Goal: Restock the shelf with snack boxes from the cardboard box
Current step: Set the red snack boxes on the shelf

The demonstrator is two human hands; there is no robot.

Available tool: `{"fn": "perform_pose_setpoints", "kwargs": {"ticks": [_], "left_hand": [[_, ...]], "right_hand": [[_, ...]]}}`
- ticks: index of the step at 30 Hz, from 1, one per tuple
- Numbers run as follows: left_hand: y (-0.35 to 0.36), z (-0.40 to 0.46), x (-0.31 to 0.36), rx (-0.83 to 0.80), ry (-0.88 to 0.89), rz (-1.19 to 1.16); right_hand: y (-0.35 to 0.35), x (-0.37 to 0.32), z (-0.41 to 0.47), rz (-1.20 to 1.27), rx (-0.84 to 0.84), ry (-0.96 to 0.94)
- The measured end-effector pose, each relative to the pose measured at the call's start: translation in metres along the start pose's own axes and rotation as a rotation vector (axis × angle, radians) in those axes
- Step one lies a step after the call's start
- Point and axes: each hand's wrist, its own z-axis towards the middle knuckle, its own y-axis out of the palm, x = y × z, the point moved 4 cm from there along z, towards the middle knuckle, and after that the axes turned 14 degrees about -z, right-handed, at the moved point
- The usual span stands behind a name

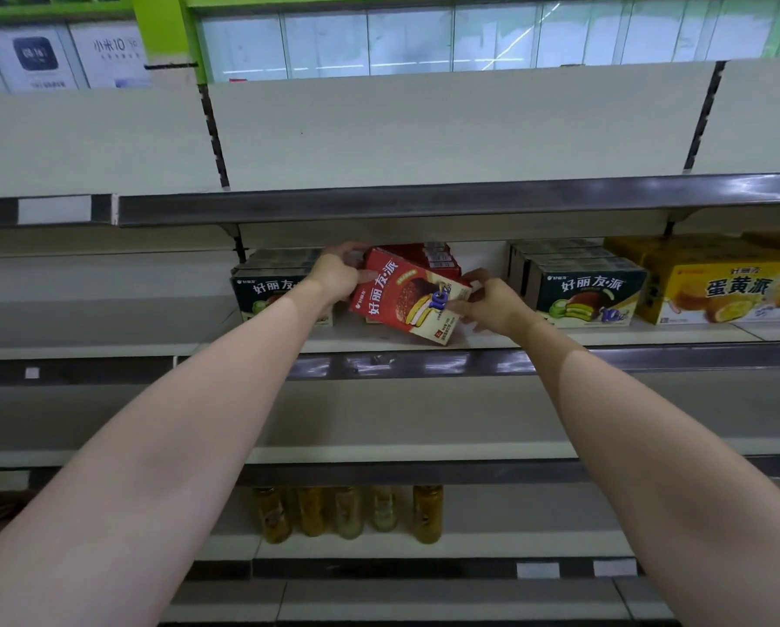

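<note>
We observed both hands holding a tilted red snack box (408, 295) over the shelf (560, 337): the left hand (337, 274) gripped its upper left end, and the right hand (492, 305) pinched its lower right end. More red boxes (429, 257) stood just behind it, dark green-pie boxes (585, 291) sat on either side, and yellow boxes (714, 287) stood farther right. Jars (347, 513) lined a lower shelf.

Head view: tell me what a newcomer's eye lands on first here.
First, the red snack box, tilted on the middle shelf, gripped by the left hand at its upper left and the right hand at its lower right. Next, the yellow boxes at far right and the dark green boxes beside them. Lower down stand jars.
</note>
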Motion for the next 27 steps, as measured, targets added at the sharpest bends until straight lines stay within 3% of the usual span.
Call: {"fn": "perform_pose_setpoints", "kwargs": {"ticks": [11, 17, 20, 22, 25, 27], "left_hand": [[-0.004, -0.002, -0.014, -0.025, -0.195, 0.107], [-0.012, -0.002, -0.020, 0.069, -0.244, 0.163], [-0.015, -0.004, -0.018, 0.095, -0.215, 0.329], [-0.012, -0.009, -0.022, 0.053, -0.307, 0.357], [-0.003, -0.019, -0.033, -0.077, -0.442, 0.427], [0.003, -0.017, -0.041, -0.113, -0.403, 0.523]], "right_hand": [[-0.001, -0.012, 0.000, 0.029, 0.054, -0.013], [0.000, -0.012, 0.003, -0.067, 0.099, 0.069], [0.000, -0.011, 0.002, -0.284, -0.006, 0.160], [0.007, -0.008, -0.002, -0.370, -0.142, 0.229], [0.017, -0.010, -0.012, -0.233, -0.262, 0.291], [0.021, -0.015, -0.013, -0.158, -0.266, 0.280]]}}
